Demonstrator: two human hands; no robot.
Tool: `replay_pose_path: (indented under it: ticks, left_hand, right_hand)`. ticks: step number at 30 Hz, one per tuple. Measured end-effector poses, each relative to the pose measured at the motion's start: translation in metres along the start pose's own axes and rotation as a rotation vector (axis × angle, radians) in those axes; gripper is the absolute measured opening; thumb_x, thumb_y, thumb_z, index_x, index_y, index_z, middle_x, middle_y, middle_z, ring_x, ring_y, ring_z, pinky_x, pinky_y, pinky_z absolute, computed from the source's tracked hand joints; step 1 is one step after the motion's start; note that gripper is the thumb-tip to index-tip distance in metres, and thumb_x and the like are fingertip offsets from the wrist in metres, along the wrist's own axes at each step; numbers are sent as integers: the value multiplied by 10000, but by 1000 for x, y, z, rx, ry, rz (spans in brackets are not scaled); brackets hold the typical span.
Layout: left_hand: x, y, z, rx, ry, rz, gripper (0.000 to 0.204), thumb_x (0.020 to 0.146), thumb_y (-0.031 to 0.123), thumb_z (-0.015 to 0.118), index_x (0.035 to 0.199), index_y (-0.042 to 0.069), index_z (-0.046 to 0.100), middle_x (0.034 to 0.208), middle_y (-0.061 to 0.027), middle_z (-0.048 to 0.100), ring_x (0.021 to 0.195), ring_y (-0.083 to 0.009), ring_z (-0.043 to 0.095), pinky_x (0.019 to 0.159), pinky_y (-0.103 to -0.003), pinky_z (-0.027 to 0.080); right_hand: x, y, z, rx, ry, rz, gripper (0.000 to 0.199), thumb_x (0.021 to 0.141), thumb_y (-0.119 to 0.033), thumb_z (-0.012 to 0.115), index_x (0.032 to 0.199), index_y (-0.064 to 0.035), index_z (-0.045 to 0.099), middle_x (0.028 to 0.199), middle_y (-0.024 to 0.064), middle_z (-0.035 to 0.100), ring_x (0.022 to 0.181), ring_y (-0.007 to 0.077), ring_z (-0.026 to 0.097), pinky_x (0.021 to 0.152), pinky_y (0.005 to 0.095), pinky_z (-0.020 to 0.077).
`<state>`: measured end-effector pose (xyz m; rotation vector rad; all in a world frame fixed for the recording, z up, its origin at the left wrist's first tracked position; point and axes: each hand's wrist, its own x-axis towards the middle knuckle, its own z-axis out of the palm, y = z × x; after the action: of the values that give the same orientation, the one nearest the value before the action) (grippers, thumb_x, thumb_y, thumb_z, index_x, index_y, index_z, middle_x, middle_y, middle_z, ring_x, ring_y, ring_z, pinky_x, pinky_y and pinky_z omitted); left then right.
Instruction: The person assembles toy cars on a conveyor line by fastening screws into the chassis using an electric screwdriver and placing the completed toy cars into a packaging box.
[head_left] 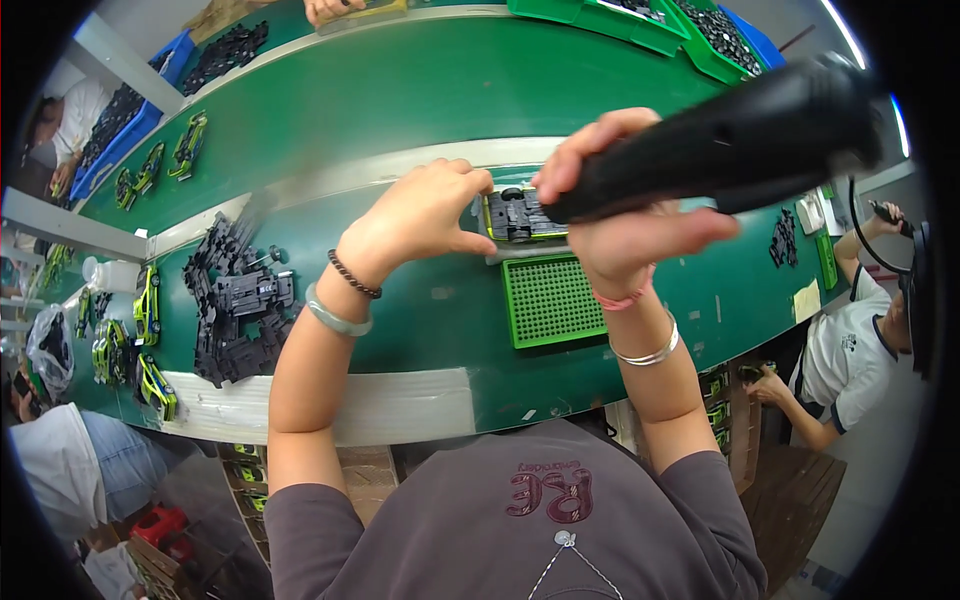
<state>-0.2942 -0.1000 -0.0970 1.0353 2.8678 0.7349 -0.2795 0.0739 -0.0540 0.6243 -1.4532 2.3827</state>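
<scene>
An upturned toy car (520, 217), black chassis and wheels uppermost with green-yellow body edges, lies on the green bench. At its left end my left hand (410, 215) curls thumb and fingers, gripping it. My right hand (620, 245) is closed round a large black electric screwdriver (730, 130), whose body slants up to the right. The tool's working end is down over the car's right part, where the tool and hand hide the contact. Just below the car sits a green perforated tray (555, 305); its small contents, if any, cannot be made out.
Black chassis parts (245, 300) are heaped on the left, beside several green toy cars (150, 385). Green bins (630, 25) of dark parts stand at the far right. A blue bin (130, 130) is far left. Co-workers sit nearby, one person (850, 340) at right.
</scene>
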Motion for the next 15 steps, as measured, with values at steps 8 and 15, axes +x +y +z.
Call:
replay_pose_path:
  ticks: [8,15]
  left_hand:
    - [2,1,1,-27,25,-4,508,611,343,786,972,37,601,884,-148,603,884,-322,582,775,-398,479]
    - [2,3,-5,-74,-64,-65,528,627,294,784,1031,33,568,927,-138,580,929,-322,538,808,-391,446]
  right_hand:
    - [2,39,1,-115,-66,34,936,606,-901,269,884,-24,442,587,93,495,486,185,526,488,291,471]
    - [3,43,2,-107,-84,75,929,614,-902,255,878,-31,443,578,95,485,484,190,517,479,297,464]
